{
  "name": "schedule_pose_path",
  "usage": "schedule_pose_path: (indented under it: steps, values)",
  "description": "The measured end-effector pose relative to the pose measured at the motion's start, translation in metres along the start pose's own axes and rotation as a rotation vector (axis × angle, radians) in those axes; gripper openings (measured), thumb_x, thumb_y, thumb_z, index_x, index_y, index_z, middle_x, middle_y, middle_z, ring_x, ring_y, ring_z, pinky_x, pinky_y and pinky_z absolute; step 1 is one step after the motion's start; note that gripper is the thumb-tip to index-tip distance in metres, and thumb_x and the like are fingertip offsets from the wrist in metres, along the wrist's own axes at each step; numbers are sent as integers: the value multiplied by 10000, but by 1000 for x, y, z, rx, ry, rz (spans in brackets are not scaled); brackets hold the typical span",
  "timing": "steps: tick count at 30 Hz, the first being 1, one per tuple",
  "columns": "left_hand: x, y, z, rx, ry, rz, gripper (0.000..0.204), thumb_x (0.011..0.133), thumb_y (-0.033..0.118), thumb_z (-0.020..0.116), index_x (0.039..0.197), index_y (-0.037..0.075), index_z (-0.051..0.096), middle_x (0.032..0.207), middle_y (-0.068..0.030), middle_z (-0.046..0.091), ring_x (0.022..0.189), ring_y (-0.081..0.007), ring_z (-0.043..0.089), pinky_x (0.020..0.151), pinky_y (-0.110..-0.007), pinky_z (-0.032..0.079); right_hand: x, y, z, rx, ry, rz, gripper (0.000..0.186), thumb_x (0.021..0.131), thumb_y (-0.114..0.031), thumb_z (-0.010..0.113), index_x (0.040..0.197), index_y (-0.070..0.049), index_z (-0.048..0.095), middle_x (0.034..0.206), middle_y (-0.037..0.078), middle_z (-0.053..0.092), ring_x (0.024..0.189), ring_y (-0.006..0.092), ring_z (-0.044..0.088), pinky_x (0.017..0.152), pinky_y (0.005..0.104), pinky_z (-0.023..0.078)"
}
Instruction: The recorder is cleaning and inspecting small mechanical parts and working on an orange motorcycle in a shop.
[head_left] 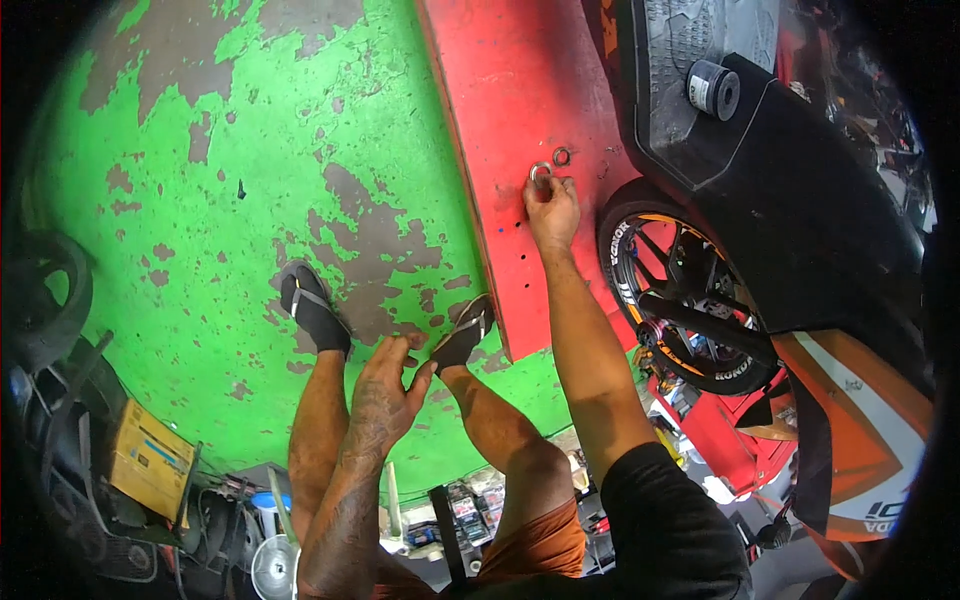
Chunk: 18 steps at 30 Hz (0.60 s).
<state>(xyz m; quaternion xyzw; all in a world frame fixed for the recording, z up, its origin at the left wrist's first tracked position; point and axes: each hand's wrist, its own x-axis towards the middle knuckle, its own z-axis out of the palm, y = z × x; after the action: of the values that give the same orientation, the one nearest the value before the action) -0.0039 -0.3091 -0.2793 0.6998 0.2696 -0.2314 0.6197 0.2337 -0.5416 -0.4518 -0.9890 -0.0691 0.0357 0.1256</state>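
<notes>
My right hand (553, 215) reaches over a red platform (500, 90). Its thumb and fingers are closed on a shiny metal ring (541, 170), which looks like a bearing or seal. Just beyond it, a second, darker ring (562, 157) lies flat on the red surface. My left hand (388, 388) hangs over the green floor, in front of my legs. The thumb stands apart from its loosely bent fingers, and nothing shows in it.
Right of the platform stands an orange and black motorcycle with a spoked wheel (618, 262). A small dark canister (713, 90) rests on its black seat. A yellow box (150, 458) stands at lower left, near a loose tire (75, 300). Green paint is peeling off the floor (280, 110).
</notes>
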Motion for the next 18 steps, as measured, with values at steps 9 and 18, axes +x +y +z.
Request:
schedule_pose_path:
  steps: [9,18]
  values:
    - [4,-14,2,13,-95,-78,336,817,117,708,1104,16,564,983,-138,597,775,-256,636,659,-364,508,44,26,-13,-121,40,13,373,809,-352,688,958,-11,671,891,173,594,862,351,609,745,441,492]
    - [5,-9,-6,1,-39,-55,325,835,113,693,1114,12,560,989,-139,601,759,-245,639,650,-358,504,43,12,-7,-220,-53,-17,338,752,-359,673,932,-73,668,887,184,621,796,385,642,681,494,522]
